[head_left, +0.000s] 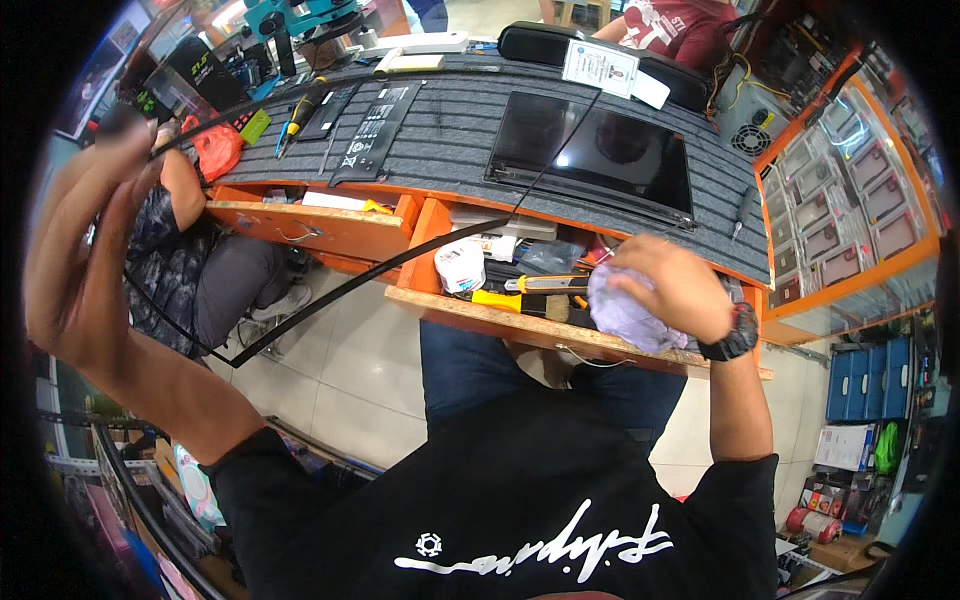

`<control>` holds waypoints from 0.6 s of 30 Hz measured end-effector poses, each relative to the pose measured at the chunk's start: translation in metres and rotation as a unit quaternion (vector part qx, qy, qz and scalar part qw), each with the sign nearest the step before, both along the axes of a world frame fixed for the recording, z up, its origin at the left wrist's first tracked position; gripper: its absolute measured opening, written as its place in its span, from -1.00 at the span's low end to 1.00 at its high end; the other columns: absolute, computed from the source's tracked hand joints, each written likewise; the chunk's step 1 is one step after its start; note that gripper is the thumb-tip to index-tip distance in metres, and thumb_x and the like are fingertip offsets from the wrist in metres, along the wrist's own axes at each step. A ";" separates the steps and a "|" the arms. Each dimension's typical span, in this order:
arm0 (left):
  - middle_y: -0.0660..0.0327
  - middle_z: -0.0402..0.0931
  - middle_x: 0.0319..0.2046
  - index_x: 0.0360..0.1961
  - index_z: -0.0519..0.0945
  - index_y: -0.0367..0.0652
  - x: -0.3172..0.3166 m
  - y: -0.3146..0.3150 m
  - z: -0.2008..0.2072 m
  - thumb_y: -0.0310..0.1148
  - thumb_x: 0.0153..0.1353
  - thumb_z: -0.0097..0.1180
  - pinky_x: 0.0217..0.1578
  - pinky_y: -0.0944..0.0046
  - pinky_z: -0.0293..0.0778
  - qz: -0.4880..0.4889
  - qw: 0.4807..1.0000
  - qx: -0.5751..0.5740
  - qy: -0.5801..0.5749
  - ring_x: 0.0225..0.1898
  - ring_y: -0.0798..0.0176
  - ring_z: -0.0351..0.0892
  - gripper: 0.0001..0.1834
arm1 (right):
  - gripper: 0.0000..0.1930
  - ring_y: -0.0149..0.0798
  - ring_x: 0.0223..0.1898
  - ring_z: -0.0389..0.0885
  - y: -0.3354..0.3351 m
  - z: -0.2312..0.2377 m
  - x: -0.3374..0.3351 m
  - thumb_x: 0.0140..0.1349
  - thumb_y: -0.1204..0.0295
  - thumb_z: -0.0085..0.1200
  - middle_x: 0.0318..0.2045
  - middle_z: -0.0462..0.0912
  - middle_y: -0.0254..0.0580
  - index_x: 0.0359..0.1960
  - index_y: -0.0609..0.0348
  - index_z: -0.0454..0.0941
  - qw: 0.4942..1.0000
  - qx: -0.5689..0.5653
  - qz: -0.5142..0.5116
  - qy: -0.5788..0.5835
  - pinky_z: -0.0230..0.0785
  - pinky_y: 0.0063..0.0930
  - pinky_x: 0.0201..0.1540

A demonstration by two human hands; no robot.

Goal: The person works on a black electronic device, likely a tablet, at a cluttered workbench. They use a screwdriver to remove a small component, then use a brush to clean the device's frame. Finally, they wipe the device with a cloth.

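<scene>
My left hand (95, 240) is raised at the far left, its fingers closed on a thin black screen bezel (380, 268). The narrow frame slants across the view, over the drawer and the bench. Over the open drawer (480, 308), my right hand (685, 290) has its fingers curled on a crumpled pale purple cloth (625, 315); motion blurs them a little. Beside the cloth in the drawer lies an orange utility knife (545, 284). A dark laptop screen panel (595, 150) lies on the grey ribbed mat, beyond the drawer.
A flat black battery (375, 130) and a yellow-black screwdriver (300, 115) lie left on the mat. A second drawer (300, 225) stands partly open. Another person (180, 270) sits at the left. An orange-framed display case (850, 190) stands at the right; a teal microscope (300, 20) is at the back.
</scene>
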State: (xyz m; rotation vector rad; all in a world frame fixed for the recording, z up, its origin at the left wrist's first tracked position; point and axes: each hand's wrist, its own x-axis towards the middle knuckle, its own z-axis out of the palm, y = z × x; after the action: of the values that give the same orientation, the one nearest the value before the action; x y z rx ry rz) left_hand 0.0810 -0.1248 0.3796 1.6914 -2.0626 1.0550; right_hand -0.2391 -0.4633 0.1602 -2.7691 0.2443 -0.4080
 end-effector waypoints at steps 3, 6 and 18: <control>-0.13 0.73 -0.04 -0.03 0.71 -0.49 0.002 0.002 -0.003 -0.65 0.34 0.15 0.16 0.09 0.57 0.027 0.997 -0.048 0.051 0.02 0.01 0.74 -0.77 | -0.77 -0.21 -0.18 0.72 0.000 0.020 0.000 0.36 0.39 0.25 -0.15 0.70 -0.13 -0.02 0.22 0.70 0.980 0.106 -0.055 -0.159 0.58 -0.39 -0.06; -0.06 0.73 -0.01 -0.02 0.73 -0.44 0.005 0.000 -0.015 -0.58 0.43 0.08 0.22 0.11 0.52 0.097 0.982 -0.124 0.106 0.04 0.08 0.73 -0.76 | -0.64 -0.27 0.02 0.69 0.016 0.013 0.022 0.42 0.34 0.23 0.01 0.67 -0.11 0.17 0.24 0.63 0.915 0.276 -0.100 -0.278 0.58 -0.38 0.08; -0.09 0.72 -0.17 -0.06 0.70 -0.53 -0.001 0.008 -0.056 -0.57 0.37 0.21 -0.11 0.28 0.62 0.042 0.957 -0.230 0.171 -0.20 0.16 0.72 -0.79 | -0.66 -0.40 -0.14 0.79 0.056 -0.017 0.068 0.38 0.59 0.22 -0.17 0.82 -0.10 0.18 0.26 0.64 0.847 0.384 -0.130 -0.345 0.64 -0.54 -0.11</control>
State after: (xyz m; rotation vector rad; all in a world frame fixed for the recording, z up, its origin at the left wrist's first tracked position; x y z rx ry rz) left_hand 0.0801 -0.1165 0.3232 1.5896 -1.4117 1.0735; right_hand -0.1712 -0.4074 0.1433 -1.6734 0.4713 -1.0648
